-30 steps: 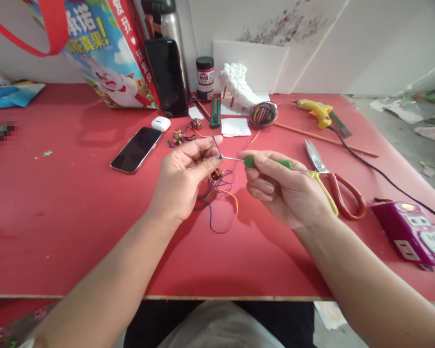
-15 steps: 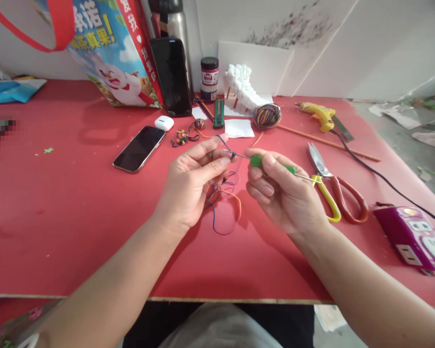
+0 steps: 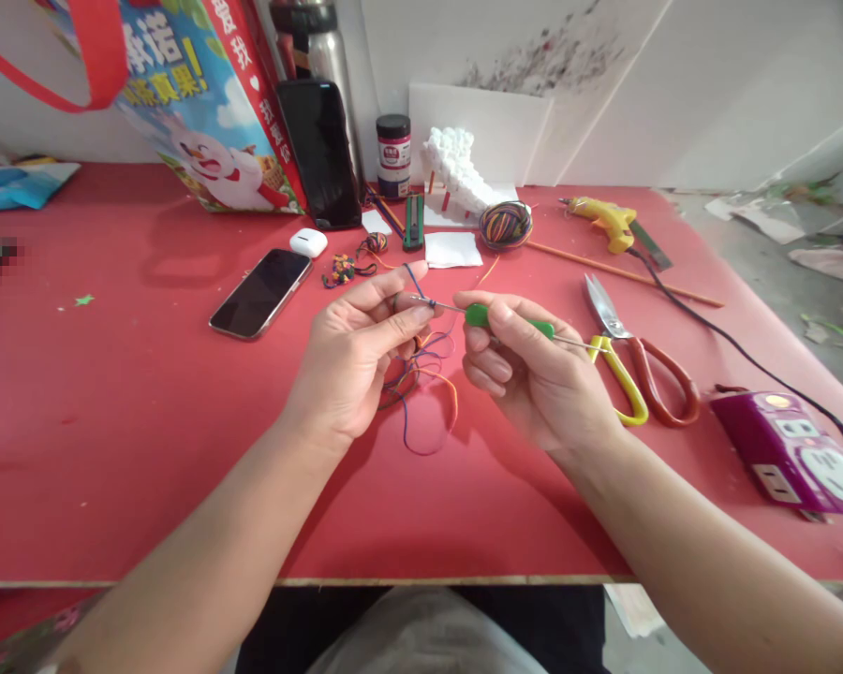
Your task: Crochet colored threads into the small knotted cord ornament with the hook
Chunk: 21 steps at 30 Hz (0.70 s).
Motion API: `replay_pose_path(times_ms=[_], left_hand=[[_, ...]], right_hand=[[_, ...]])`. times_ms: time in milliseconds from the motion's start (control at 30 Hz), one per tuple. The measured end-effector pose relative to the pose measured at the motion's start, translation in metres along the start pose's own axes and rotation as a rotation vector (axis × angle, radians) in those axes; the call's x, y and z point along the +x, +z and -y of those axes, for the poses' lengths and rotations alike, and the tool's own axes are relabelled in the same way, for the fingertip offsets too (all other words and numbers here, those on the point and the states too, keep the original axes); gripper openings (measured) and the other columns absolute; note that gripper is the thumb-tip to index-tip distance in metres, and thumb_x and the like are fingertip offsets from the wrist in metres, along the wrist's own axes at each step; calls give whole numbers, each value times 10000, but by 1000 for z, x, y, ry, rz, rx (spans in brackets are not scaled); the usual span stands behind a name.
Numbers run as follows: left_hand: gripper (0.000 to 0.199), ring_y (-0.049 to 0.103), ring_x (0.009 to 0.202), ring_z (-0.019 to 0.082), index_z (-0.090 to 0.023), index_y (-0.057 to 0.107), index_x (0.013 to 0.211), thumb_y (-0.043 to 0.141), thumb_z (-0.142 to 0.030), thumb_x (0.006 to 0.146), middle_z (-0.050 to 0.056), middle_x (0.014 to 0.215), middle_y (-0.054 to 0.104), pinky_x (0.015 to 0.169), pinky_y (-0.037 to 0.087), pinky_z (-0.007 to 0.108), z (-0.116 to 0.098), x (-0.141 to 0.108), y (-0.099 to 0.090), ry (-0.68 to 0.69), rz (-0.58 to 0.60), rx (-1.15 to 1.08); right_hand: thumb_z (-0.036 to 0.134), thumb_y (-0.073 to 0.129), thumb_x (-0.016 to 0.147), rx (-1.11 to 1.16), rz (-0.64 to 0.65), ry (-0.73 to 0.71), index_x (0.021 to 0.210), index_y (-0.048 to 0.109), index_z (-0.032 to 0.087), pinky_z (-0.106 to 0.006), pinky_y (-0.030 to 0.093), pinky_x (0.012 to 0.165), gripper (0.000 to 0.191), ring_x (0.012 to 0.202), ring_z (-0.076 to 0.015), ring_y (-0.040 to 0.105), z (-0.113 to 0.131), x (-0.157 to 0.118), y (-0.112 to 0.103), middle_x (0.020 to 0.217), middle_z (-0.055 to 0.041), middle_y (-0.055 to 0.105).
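**Hook through yarn between both hands, mid-counter**

Green-handled hook (image 3: 476,315) is up between the hands, roughly level. Metal tip sits in a small dark blue wrap of yarn (image 3: 416,280) at the left fingertips. Left hand (image 3: 355,346): closed, thumb and fingers pinching the yarn, one strand running up over the index finger. Right hand (image 3: 534,360): gripping the hook handle between thumb and index finger, other fingers curled.

Loose strands (image 3: 406,426), blue and orange, trail below the left fingers onto the red counter (image 3: 147,449). Red surface shows from there down to the front edge, and a wide stretch of it left of the left forearm.

Right side is tighter. Rear shaft of the hook overlaps the yellow handle of the scissors (image 3: 608,318) in view; can't tell the height gap. Purple socket block (image 3: 791,449) is near the right edge, black cord (image 3: 717,328) passing behind the scissors.

Far side: flat phone (image 3: 261,293) and white case (image 3: 308,243) beyond the left hand; small yarn pieces (image 3: 344,270), green cutter (image 3: 414,223) and paper (image 3: 453,250) straight ahead. Yarn ball (image 3: 506,226) in front of the white model (image 3: 460,173); glue gun (image 3: 608,223) further right, thin stick (image 3: 625,271) in front of it. Upright phone (image 3: 321,154), bag (image 3: 211,122) and jar (image 3: 393,154) line the back.
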State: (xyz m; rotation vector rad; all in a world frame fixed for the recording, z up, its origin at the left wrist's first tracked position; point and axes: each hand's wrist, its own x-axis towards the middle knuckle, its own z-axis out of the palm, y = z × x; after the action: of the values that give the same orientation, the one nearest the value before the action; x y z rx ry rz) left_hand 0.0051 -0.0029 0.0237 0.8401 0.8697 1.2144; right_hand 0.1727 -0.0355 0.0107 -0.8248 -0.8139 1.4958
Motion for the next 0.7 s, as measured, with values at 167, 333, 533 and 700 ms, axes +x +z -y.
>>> replay_pose_path(times_ms=[167,333,533,700], left_hand=[[321,573,649,91,-219,873,966,900,-95,671,-29,739,662,588,455,239,-1,0,-2,-9,-20,-10],[350,642,727,121,-234,868,1014,898,-102,692,-16,795,705,677,524,272,-1,0,-4,54,-3,18],[383,634,730,138,-295,883,1022,909,-105,690,-8,806,734,628,530,270,-3,-2,-2,130,43,27],[376,617,675,141,-298,875,1055,952,-186,705,4,834,739,546,475,290,-4,-6,0,93,58,66]], right_hand=[[370,874,877,-17,32,-15,974,866,243,-247,420,484,160,525,-68,405,-1,0,-1,746,24,633],[371,899,872,-101,91,-127,1008,883,269,-287,462,522,171,536,-90,460,-3,-1,-6,726,23,658],[324,821,976,-304,189,-382,1137,886,331,-327,514,613,174,625,-119,574,-6,-1,-16,824,8,667],[396,798,989,-339,136,-357,1136,874,313,-336,543,614,185,624,-138,586,-4,-4,-14,804,4,676]])
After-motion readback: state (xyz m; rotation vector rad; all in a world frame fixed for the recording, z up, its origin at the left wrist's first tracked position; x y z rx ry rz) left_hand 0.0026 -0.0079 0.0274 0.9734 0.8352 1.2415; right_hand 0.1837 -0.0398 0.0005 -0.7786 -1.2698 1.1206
